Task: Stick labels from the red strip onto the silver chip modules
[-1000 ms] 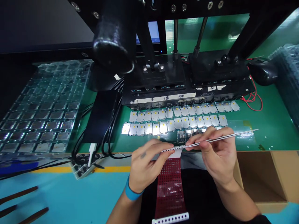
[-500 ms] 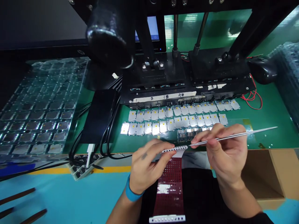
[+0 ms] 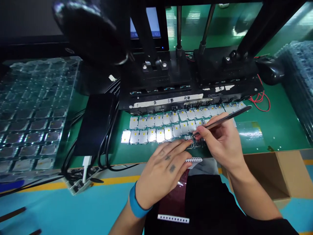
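My left hand (image 3: 166,166) pinches a dark red label sheet (image 3: 172,202) with white, hole-punched edges. The sheet hangs over my lap from between thumb and fingers, partly hidden by the hand. An outstretched finger of that hand reaches a small circuit board (image 3: 187,139) near the bench's front edge. In my right hand (image 3: 221,140) is a pair of tweezers (image 3: 227,118), slanting down with its tips at this same board. Whether the tips hold anything is too small to tell. More small boards (image 3: 198,143) lie beside it, partly covered by my right hand.
Two rows of silver shielded boards (image 3: 151,134) lie behind my hands, before a black test fixture (image 3: 158,102). Clear trays (image 3: 39,114) stand left, more trays (image 3: 297,71) right. A black box (image 3: 94,124) with cables sits left. A cardboard box (image 3: 293,176) stands below the bench's right side.
The tweezers have moved from the label sheet's edge up and left to the small boards, turning steeper. My left hand has shifted right and forward, one finger now at a board. The view has shifted slightly.
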Motion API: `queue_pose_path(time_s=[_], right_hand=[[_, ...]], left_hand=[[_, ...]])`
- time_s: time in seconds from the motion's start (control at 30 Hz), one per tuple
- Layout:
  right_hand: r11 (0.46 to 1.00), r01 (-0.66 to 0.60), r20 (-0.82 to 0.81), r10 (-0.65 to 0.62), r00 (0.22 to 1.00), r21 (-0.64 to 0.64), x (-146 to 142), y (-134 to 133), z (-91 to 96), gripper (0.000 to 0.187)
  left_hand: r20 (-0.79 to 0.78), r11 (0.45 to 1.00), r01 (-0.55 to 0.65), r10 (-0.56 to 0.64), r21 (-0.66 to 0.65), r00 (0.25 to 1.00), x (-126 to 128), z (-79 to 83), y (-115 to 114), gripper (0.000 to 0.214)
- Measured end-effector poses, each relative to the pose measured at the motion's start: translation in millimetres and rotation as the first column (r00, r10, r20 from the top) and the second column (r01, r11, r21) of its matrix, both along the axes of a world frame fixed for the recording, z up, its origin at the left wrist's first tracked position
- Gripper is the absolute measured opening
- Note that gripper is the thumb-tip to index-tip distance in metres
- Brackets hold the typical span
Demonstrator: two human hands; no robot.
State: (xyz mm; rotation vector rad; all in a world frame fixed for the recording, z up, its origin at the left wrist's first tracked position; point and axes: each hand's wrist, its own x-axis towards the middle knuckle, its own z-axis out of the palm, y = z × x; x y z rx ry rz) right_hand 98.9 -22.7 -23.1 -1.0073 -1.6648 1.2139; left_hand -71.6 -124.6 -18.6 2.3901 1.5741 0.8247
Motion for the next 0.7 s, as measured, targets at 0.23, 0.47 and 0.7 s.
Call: queue_pose_path(time_s=[0.23,0.47,0.7], right_hand=[[1.0,-0.001,0.015,0.002,1.0,-0.011,1.0,-1.3,-0.5,0.018],[0.999,-0.033,0.035,0.032,0.999,0.009,1.2,-1.2,-0.3,0.017],[0.999,-0.036,0.055,0.035,0.998,0.011,1.7,-1.1,0.0,0.016]], left_hand=[[-0.009,1.0,-0.015,0.015,0.027,1.0,2.6,-0.7,0.0,0.014],[-0.005,0.999,-0.018,0.019,0.034,1.0,3.5,-1.6,-0.1,0.013],[0.005,0.999,-0.023,0.023,0.033,1.0,3.7,-2.8,0.3,0.014]])
